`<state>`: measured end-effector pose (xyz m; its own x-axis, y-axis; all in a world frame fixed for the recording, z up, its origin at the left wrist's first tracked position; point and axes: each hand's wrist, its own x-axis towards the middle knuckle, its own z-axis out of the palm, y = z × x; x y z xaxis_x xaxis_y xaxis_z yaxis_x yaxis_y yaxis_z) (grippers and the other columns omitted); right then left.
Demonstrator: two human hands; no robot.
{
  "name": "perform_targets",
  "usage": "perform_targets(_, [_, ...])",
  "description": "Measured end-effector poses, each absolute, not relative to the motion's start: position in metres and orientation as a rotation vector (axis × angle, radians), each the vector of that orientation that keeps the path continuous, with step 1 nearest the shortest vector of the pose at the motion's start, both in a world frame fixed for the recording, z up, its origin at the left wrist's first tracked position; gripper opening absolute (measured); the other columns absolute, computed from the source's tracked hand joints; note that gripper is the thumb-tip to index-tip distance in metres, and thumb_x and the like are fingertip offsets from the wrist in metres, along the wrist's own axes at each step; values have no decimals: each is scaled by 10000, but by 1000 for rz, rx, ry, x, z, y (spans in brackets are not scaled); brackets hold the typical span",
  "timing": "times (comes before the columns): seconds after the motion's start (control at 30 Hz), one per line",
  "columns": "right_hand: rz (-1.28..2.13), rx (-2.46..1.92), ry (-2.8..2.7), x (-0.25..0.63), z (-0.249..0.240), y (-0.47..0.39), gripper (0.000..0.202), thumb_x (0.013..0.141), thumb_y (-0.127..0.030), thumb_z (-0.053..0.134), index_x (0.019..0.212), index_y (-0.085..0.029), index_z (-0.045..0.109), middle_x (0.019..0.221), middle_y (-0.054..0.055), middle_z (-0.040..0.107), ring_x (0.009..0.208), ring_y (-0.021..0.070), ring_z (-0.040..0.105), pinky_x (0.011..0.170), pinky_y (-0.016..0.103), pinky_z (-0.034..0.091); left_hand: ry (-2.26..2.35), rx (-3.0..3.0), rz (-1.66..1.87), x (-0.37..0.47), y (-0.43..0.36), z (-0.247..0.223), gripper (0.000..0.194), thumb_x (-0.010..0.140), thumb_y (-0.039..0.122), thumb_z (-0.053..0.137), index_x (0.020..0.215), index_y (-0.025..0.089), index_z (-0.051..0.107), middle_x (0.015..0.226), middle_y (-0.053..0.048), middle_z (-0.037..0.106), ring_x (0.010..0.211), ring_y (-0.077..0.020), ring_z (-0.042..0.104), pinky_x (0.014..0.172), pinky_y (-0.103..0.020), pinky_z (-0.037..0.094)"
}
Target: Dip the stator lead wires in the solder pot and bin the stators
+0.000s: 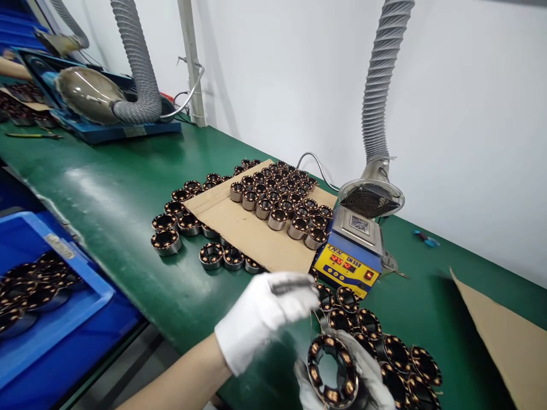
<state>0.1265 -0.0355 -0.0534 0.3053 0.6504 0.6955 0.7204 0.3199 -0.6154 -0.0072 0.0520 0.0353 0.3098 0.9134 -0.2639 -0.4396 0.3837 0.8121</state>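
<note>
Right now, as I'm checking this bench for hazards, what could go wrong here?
The left hand holds a blurred tool close to the solder pot, whose display is lit: it may be hot and could burn through the glove. The right hand holds a stator whose thin lead wires could snag on the crowded stators beside it. Stators near the table edge could get knocked off.
</note>
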Motion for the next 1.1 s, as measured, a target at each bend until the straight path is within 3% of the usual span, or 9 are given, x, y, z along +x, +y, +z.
perform_targets(0.13, [-73,-1336,-1316,122,-51,-35,610,631,-384,833,1141,-237,534,1040,98,631,899,284,642,703,421,533,799,809,778,-2,46,38,104,544,129,693,638,157,727,603,29,692,591,-104,602,629,-204,492])
perform_targets(0.27, [-39,-1336,-1299,121,-50,-36,670,581,-352,854,1162,-271,529,1042,81,640,916,305,638,719,446,530,853,1081,811,-8,48,50,175,573,74,594,635,175,724,651,32,711,659,-131,634,652,-205,500])
perform_targets(0.37, [5,-1336,-1279,120,-51,-36,637,612,-386,836,1156,-245,535,1060,92,630,930,293,633,749,441,525,1004,1138,1001,-13,50,58,105,655,155,644,700,187,734,791,0,744,794,-173,664,722,-228,512])
perform_targets(0.47, [15,-1338,-1252,117,-50,-35,606,628,-361,831,1146,-233,543,1059,93,627,925,281,633,753,424,526,985,1063,957,-9,50,53,260,601,201,731,860,191,738,924,-18,750,897,-208,666,788,-262,516])
perform_targets(0.67, [-13,-1391,-1303,120,-49,-35,613,585,-391,851,1111,-253,568,1015,78,648,896,302,644,740,442,534,761,831,780,7,48,29,105,589,176,724,694,169,729,634,27,692,609,-115,599,657,-229,492])
perform_targets(0.83, [-6,-1402,-1329,129,-53,-34,579,623,-450,830,1076,-205,566,1019,100,631,895,270,643,756,419,536,793,757,993,4,51,35,176,730,327,699,784,162,729,803,-24,754,801,-136,656,812,-231,485])
perform_targets(0.97, [-27,-1394,-1302,127,-50,-33,583,625,-387,842,1099,-203,558,1021,101,631,888,265,647,748,404,543,819,716,863,5,53,35,300,544,220,808,825,162,719,739,-1,737,681,-129,646,694,-237,503])
perform_targets(1.1, [-24,-1406,-1304,122,-42,-31,638,584,-313,855,1149,-296,560,1002,69,659,865,313,657,723,469,554,815,634,789,11,49,31,114,528,152,752,617,137,683,601,18,686,594,-108,611,624,-217,488])
